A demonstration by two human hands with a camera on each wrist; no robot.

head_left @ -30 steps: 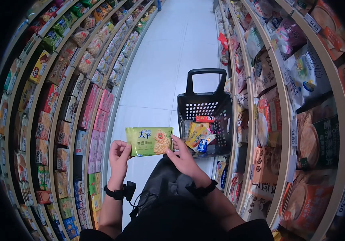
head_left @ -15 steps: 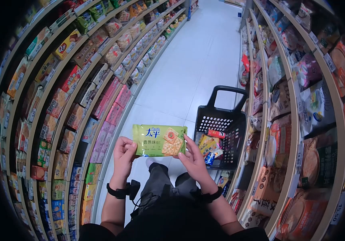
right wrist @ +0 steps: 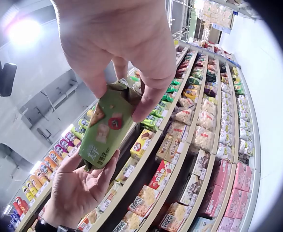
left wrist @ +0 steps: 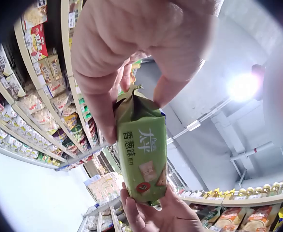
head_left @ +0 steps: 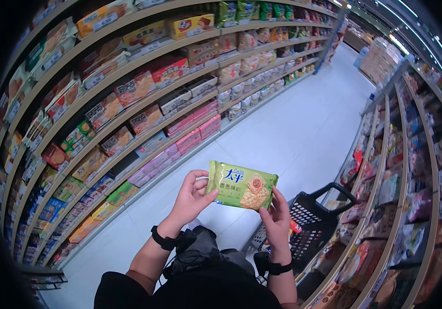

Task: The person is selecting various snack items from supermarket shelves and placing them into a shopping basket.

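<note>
In front of the chest, both hands held one green cracker pack (head_left: 241, 185) up, tilted, printed face toward the head camera. Left hand (head_left: 192, 195) pinched the pack's left end between thumb and curled fingers; the left wrist view showed thumb and fingers closed on the crimped seal (left wrist: 127, 96). Right hand (head_left: 276, 219) gripped the right end, thumb on the front and fingers behind; the right wrist view showed the same pinch on the opposite seal (right wrist: 119, 89). Neither hand was free.

Below and right of the hands, a black basket (head_left: 316, 226) stood on the floor against the right shelving, handle up; its contents were mostly hidden by the right forearm. The pack was above the floor, near the basket but not over it.

Left shelves (head_left: 128, 92) held rows of boxed and bagged snacks; right shelves (head_left: 406, 170) held bagged goods. White aisle floor (head_left: 303, 123) ran on past both.

Judgement: the step in hand looked like inspection of the pack, label being read. A next move, either to basket or back to shelf, would call for one hand to let go and the other to carry the pack alone, with a firm hold on the slippery wrapper.
</note>
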